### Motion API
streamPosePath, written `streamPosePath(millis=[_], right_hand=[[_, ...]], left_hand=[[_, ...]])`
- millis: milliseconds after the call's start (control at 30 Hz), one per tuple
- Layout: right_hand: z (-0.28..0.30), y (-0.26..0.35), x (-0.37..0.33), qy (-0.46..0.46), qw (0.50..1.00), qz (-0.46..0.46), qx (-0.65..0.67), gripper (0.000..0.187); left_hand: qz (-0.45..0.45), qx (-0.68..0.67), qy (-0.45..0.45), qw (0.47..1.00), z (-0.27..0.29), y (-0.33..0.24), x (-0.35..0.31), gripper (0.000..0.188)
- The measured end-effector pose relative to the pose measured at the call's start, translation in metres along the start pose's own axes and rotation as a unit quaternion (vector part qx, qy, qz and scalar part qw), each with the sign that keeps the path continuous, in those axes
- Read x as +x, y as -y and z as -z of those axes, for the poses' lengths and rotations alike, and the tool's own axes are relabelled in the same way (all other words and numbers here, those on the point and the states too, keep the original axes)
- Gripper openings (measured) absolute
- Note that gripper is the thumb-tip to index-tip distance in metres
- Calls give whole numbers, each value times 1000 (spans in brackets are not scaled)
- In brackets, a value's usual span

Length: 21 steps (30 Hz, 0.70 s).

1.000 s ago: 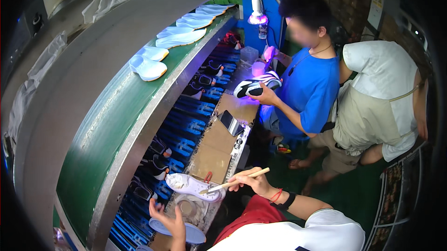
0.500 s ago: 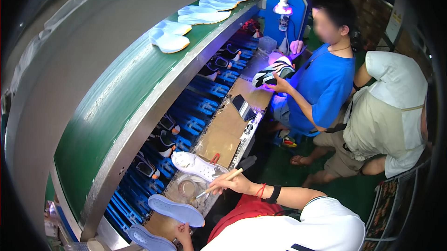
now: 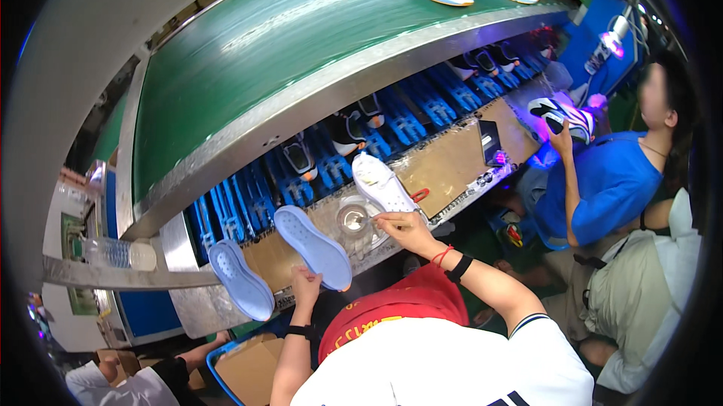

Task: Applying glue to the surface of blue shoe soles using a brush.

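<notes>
The blue sole (image 3: 312, 248) juts past the surface's front edge, so a bump from the left hand (image 3: 305, 285) could tip it off; whether those curled fingers pinch it I cannot tell. The right hand (image 3: 407, 229) has its fingers pinched on what looks like a slim brush (image 3: 368, 221) beside the bowl (image 3: 352, 218); a careless flick might spatter the white sole (image 3: 382, 184). Cardboard (image 3: 440, 169) covers parts of the stained surface; a green conveyor (image 3: 248, 67) runs above its back edge, and a blue-shirted co-worker (image 3: 614, 191) stands toward its right end.

The near soles (image 3: 310, 244) are pale blue, the stuffed shoe (image 3: 379, 182) white, the belt (image 3: 226, 97) green, the apron (image 3: 425, 293) yellow-printed red.
</notes>
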State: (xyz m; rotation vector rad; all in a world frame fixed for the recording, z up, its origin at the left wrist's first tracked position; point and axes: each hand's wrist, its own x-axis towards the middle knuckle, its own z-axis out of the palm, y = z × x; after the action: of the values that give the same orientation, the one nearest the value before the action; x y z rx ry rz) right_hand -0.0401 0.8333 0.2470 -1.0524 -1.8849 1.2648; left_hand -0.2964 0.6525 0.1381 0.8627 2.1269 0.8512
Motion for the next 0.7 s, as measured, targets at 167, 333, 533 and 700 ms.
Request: streamPosePath(millis=[167,333,533,700], right_hand=[[-14,1,11,45,999,-15,-21,20],[-21,-11,14,58,997,-39,-32,21],[-19,-13,13,63,994,-87,-21,22],[-15,-17,10,22,997,-65,25,21]], left_hand=[[8,49,-36,998,5,-8,-4,38],[173,-147,-15,974,24,-50,-15,42],[105,-529,163,826,64,-76,-51,44],[-11,-422,113,899,72,-109,-77,50]])
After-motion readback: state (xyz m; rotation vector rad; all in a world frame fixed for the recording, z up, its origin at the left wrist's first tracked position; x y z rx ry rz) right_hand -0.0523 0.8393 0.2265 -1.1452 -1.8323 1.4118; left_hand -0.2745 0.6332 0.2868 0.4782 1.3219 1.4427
